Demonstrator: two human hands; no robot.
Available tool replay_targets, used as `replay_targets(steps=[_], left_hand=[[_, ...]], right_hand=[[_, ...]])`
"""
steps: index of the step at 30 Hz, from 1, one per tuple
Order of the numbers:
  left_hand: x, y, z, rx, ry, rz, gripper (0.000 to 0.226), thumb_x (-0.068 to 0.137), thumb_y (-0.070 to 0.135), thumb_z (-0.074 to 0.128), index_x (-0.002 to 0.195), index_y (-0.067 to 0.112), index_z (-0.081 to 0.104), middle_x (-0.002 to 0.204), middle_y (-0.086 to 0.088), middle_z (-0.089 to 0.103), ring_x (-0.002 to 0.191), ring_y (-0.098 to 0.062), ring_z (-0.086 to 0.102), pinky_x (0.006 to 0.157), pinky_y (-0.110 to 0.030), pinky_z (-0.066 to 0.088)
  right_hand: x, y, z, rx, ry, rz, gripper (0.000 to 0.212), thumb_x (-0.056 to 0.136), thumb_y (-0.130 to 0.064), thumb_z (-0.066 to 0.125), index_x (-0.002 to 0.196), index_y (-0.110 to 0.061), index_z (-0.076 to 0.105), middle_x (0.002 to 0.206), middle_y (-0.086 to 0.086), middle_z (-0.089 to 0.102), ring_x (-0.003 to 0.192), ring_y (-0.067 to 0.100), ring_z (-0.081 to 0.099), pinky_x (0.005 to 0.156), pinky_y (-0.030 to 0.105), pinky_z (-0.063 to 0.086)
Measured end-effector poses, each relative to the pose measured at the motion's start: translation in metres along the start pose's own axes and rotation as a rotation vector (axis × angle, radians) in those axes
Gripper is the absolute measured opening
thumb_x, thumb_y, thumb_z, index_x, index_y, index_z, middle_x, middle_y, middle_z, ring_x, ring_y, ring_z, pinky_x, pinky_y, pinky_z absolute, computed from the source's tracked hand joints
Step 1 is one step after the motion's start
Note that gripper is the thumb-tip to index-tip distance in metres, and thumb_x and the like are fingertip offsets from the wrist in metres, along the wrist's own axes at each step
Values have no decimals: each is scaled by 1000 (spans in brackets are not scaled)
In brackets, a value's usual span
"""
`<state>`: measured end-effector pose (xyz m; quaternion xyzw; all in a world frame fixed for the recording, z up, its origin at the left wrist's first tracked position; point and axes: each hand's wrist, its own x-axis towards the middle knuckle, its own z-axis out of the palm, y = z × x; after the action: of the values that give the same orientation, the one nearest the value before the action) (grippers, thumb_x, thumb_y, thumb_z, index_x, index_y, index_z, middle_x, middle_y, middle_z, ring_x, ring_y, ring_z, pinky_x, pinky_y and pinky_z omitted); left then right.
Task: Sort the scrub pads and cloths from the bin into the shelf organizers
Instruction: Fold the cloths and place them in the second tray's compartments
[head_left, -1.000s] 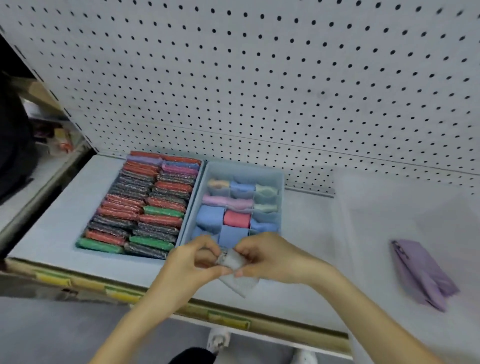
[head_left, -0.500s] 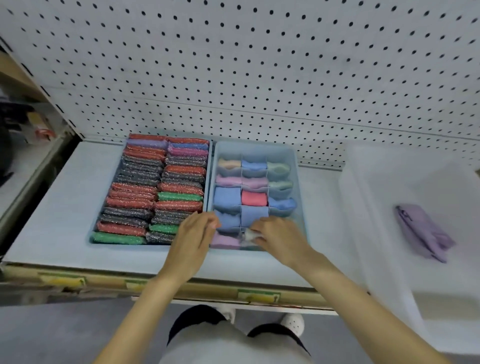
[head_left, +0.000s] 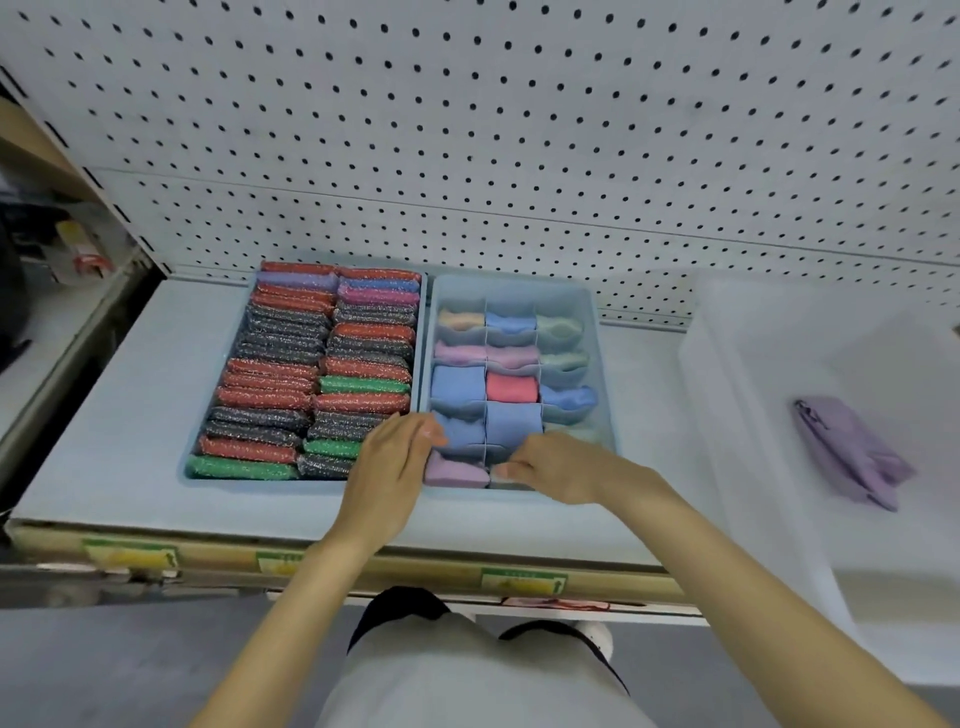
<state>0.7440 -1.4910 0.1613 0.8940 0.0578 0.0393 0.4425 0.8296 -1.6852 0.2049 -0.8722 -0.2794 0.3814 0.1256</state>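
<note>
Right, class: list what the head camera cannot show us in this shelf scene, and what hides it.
Head view:
- Front compartments of the cloth organizer: covered by the right hand; any cloth it grips is hidden.
- Clear bin: cut off by the right edge.
- Shelf labels: too blurred to read.

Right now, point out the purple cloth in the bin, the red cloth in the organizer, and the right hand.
purple cloth (head_left: 848, 448): head view, middle of the folded fabric.
red cloth (head_left: 511, 387): head view, centre of its top.
right hand (head_left: 567, 467): head view, back of the hand.
</note>
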Motion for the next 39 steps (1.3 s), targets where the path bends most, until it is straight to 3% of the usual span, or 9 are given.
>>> replay_targets(steps=[4,8,11,14,16,21,26,33,39], left_hand=[[6,15,1,-1,81,12,46,95,43,20,91,23,61,92,8,65,92,-18,60,88,-44,44],[23,55,16,34,81,103,52,97,43,20,87,14,62,81,-1,64,81,-21,58,80,-43,45],[38,97,44,-88,39,138,51,94,47,21,87,14,60,80,5,62,81,-10,57,75,-31,45],[40,148,92,-172,-23,174,44,90,51,22,93,28,59,93,19,62,91,9,55,79,-6,37],[34,183,131,-272,-132,126,44,88,57,23,94,32,58,93,16,64,92,3,58,82,-12,42],[31,250,213,-158,-353,178,49,97,57,18,110,28,56,103,8,63,95,-4,54,89,-23,40],[41,260,251,151,-111,263,38,98,37,25,102,26,61,97,14,66,91,-6,55,104,-10,20],[40,266,256,364,-61,259,44,99,38,26,98,21,67,86,12,71,96,-7,52,104,1,7],[43,284,258,78,-91,27,56,95,60,18,112,28,61,108,15,63,104,-1,55,94,-19,39]], right_hand=[[-12,3,0,106,64,-21,47,100,-37,39,68,-4,46,69,12,50,63,24,44,57,34,31],[-39,29,-22,369,384,-82,40,97,-33,49,87,4,62,84,19,60,71,26,52,66,33,39],[-75,66,-45,575,651,-34,15,93,-19,57,88,-14,71,87,-2,68,78,13,64,75,22,47],[-110,125,-59,728,881,54,20,89,-9,62,80,-26,70,77,-17,69,68,7,65,67,16,49],[-131,173,-62,774,970,141,25,87,-3,62,78,-25,69,74,-14,68,66,10,63,64,18,47],[-169,290,-59,499,873,493,13,88,-16,62,94,-10,72,95,1,69,88,13,62,71,16,36],[-157,369,-62,412,579,602,48,87,-34,64,128,-13,52,126,13,51,111,31,55,88,30,44],[-129,385,-58,4,459,583,50,88,-16,55,130,-4,32,118,19,54,110,36,49,87,36,40],[-147,378,-72,794,607,459,44,80,-1,62,117,-14,43,84,5,54,76,22,56,66,30,46]])
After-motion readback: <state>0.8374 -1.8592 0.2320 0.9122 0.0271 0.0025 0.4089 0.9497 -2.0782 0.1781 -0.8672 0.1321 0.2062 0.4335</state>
